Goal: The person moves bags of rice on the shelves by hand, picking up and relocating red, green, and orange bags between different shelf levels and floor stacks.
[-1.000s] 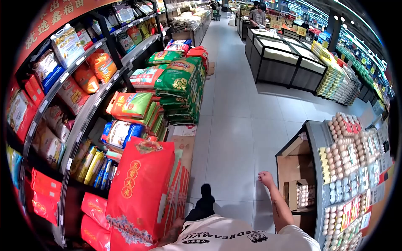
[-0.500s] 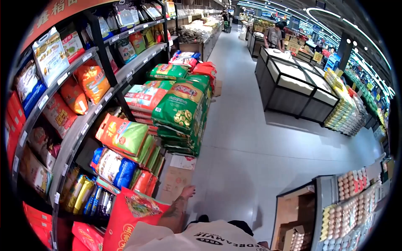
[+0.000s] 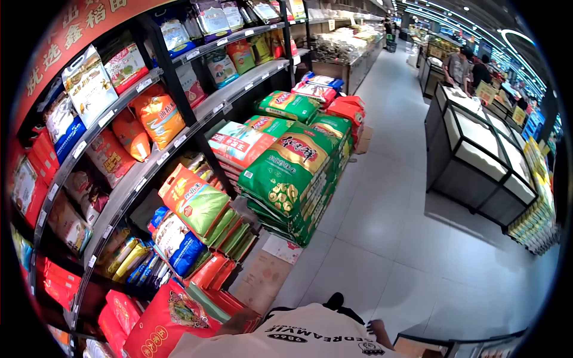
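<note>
Fingers on our left hand (image 3: 243, 321) are mostly hidden behind the hem of our white shirt, so we cannot tell whether they are spread or curled; only a strip of forearm and wrist shows at the bottom of the view. Just beyond those fingers, to their left, a large red rice sack (image 3: 160, 325) leans upright against the lowest shelf (image 3: 95, 250), its printed face towards us, and we cannot tell whether the fingers touch it. Directly ahead of the fingers lies a slanting stack of flat red bags (image 3: 216, 285), with a brown cardboard box (image 3: 262, 277) on the floor to their right. Further out from the fingers rises a tall pile of green sacks (image 3: 286, 173). Our right hand (image 3: 378, 328) hangs low on the other side of the shirt, well apart from any goods; its fingers are too small to read. Far off, past a dark display counter (image 3: 477, 161), other people (image 3: 458, 64) stand. We judge the red sack heavy, soft-filled and slick-skinned, likely to slump and slide, so it is best taken by a top corner with the other palm under its base.
</note>
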Motion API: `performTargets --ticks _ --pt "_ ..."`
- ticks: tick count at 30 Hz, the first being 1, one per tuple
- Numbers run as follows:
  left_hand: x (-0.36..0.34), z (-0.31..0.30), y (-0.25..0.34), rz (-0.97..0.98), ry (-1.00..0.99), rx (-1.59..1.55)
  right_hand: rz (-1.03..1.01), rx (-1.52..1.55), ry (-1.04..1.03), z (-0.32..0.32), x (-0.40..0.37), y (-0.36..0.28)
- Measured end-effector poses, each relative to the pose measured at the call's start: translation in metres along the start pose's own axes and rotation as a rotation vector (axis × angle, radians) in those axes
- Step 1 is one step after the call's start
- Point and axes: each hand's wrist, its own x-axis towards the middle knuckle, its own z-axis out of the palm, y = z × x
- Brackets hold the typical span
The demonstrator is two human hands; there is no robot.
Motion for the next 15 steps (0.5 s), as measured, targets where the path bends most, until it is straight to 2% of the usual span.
performTargets --ticks 1,2,3,4,5,6,8,9,12,14,15 --pt "-0.001 -0.009 0.016 -0.072 -0.035 -0.074 -0.079 -0.088 0.023 -0.023 0.026 -0.032" --pt "0.002 -0.018 0.035 -0.121 -0.051 -0.117 -0.214 -0.395 -0.003 -0.050 0.037 -0.075" --pt "0.007 -0.024 0.049 -0.162 -0.060 -0.154 -0.481 -0.800 -0.108 -0.078 0.069 -0.108" --pt "0.018 -0.032 0.062 -0.193 -0.069 -0.173 -0.452 -0.728 -0.017 -0.106 0.098 -0.138" --pt "0.021 -0.048 0.086 -0.209 -0.071 -0.177 -0.534 -0.781 0.088 -0.122 0.074 -0.189" --pt "0.025 -0.068 0.110 -0.220 -0.079 -0.179 -0.458 -0.353 0.255 -0.127 0.069 -0.230" --pt "0.043 -0.097 0.154 -0.212 -0.071 -0.188 -0.459 -0.107 0.293 -0.147 0.071 -0.299" --pt "0.056 -0.110 0.174 -0.196 -0.056 -0.197 -0.504 -0.105 0.317 -0.145 0.052 -0.335" --pt "0.188 -0.053 0.136 -0.190 0.139 -0.748 -0.662 -0.080 0.273 -0.137 0.039 -0.413" --pt "0.229 -0.083 0.143 -0.086 0.068 -0.634 -0.627 -0.080 0.256 -0.130 0.052 -0.412" --pt "0.224 -0.149 0.182 0.006 0.062 -0.225 -0.602 -0.067 0.243 -0.128 0.058 -0.412"
